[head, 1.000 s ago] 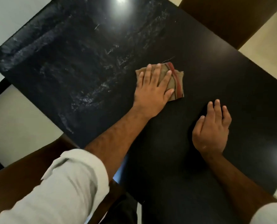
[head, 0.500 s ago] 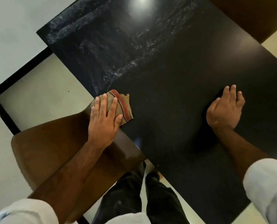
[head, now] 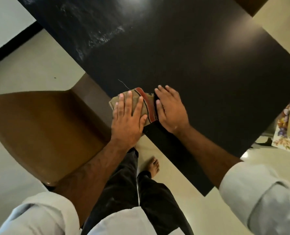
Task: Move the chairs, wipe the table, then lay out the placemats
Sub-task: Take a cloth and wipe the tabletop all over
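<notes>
Brought over from 3 o'clock, the right hand (head: 171,112) is laid flat, fingers together, just beside the folded tan red-striped cloth (head: 145,103).
It is pressed at the near edge of the glossy black table (head: 208,73) by the left hand (head: 129,119), fingers spread; overlapping strokes toward the whitish smears (head: 96,38) at 11 o'clock are advised. A brown moulded chair (head: 39,129) is seen at 9 o'clock on pale floor (head: 30,68).
</notes>
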`<state>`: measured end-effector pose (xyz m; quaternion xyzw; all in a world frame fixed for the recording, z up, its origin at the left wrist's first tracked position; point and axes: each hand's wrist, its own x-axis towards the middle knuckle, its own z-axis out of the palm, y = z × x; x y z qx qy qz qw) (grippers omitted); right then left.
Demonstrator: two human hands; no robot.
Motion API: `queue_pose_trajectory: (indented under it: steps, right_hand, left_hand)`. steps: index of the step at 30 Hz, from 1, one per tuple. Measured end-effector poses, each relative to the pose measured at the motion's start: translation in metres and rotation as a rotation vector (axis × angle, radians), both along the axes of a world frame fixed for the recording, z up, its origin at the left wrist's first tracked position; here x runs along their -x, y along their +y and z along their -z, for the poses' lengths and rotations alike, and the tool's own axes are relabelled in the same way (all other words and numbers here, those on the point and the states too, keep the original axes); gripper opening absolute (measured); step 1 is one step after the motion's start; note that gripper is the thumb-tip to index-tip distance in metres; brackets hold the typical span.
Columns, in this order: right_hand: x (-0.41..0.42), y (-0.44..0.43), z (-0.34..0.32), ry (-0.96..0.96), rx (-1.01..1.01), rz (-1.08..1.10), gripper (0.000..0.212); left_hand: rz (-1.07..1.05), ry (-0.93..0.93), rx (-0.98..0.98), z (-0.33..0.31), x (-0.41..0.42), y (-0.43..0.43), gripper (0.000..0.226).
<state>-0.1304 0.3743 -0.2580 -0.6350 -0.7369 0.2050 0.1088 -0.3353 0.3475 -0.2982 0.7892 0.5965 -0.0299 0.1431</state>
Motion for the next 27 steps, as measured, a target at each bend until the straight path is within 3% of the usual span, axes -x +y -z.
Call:
queue_pose_trajectory:
  steps: [3, 6, 9, 16, 19, 21, 23, 25, 27]
  right_hand:
    - [0.014, -0.041, 0.003, 0.108, -0.031, 0.008, 0.049]
    - [0.008, -0.08, 0.011, 0.026, 0.005, -0.041, 0.057]
    - [-0.014, -0.125, 0.02, -0.033, 0.082, 0.059, 0.069]
    - [-0.053, -0.201, 0.021, 0.202, 0.109, 0.295, 0.079]
    - [-0.066, -0.231, 0.014, 0.226, 0.112, 0.402, 0.072]
    - [-0.077, -0.247, 0.01, 0.174, 0.16, 0.467, 0.076]
    - [-0.085, -0.257, 0.01, 0.034, 0.216, 0.475, 0.085]
    - [-0.086, -0.261, 0.01, -0.133, 0.226, 0.426, 0.092]
    - [-0.082, -0.259, 0.01, -0.218, 0.188, 0.348, 0.097]
  left_hand:
    - [0.051, 0.001, -0.002, 0.001, -0.024, -0.035, 0.08]
    - [0.08, 0.018, 0.061, 0.001, -0.055, -0.069, 0.108]
    - [0.115, -0.004, 0.101, 0.0, -0.085, -0.098, 0.12]
    - [0.342, -0.071, 0.21, -0.003, -0.121, -0.137, 0.13]
    - [0.465, -0.167, 0.264, -0.005, -0.131, -0.146, 0.118]
    - [0.488, -0.429, 0.451, -0.017, -0.132, -0.141, 0.1]
    - [0.341, -0.643, 0.618, -0.034, -0.123, -0.128, 0.087]
    - [0.264, -0.597, 0.484, -0.04, -0.108, -0.114, 0.081]
    - [0.272, -0.339, 0.247, -0.031, -0.089, -0.101, 0.073]
